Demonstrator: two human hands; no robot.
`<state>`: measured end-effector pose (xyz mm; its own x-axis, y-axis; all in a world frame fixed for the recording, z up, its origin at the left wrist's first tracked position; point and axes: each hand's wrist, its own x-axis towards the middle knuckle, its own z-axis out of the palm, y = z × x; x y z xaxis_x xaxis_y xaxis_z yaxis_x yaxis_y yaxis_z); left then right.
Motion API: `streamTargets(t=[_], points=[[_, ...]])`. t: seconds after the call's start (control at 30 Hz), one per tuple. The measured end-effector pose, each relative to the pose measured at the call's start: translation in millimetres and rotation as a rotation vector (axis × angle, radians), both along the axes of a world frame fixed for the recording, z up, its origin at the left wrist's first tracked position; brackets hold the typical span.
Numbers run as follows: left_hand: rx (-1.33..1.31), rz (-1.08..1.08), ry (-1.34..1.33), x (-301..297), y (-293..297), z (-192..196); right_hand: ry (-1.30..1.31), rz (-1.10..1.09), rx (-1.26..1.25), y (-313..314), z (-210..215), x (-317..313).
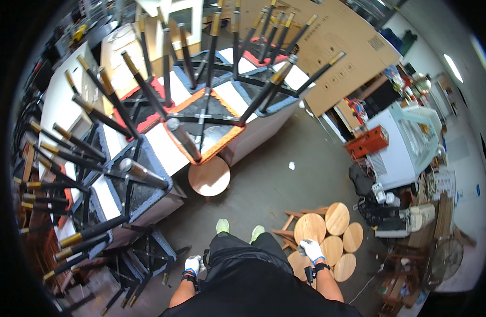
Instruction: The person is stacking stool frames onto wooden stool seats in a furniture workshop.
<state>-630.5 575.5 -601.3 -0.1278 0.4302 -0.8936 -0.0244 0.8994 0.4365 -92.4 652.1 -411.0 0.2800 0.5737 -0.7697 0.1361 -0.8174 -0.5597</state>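
Stools (332, 250) with round wooden tops stand grouped in the lower right of the frame, beside the person's right leg. The tops crowd close together, some appearing to overlap from this overhead view; such grouping probably saves floor area and keeps them within arm's reach. Wooden legs (283, 233) project at a slant from the group's left side, suggesting that at least one stool is tipped; concealed portions prevent confirmation.

Right hand (310, 250), white-gloved, is positioned over the tops. Fingers are too small to read: whether it grasps an edge, rests or is released cannot be told. Left hand (194, 263), likewise gloved, hangs beside the left thigh with nothing visible in it; whether it is clenched or slack cannot be told. Gloves presumably protect the skin and keep marks off the wood.

One further round-topped stool (209, 177) sits left of centre, apparently partly tucked beneath the edge of a white table (166, 158). Upturned seats (214, 137) with black, gold-tipped legs occupy the tabletop across the upper left, likely inverted for compact storage.

Appearance of the round tops: pale honey-coloured, visible grain, evenly rounded rims. No damage is discernible at this size.
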Motion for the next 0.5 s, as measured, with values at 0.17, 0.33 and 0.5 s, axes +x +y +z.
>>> streamTargets(t=[0.17, 0.33, 0.5], points=[[0.063, 0.161, -0.090, -5, 43, -16, 0.014, -0.145, -0.028, -38, -15, 11], [0.077, 0.140, 0.003, 7, 99, 13, 0.028, -0.288, -0.198, -103, -56, 34], [-0.013, 0.106, 0.035, 35, 134, 42, 0.101, -0.484, -0.222, -136, -85, 60]])
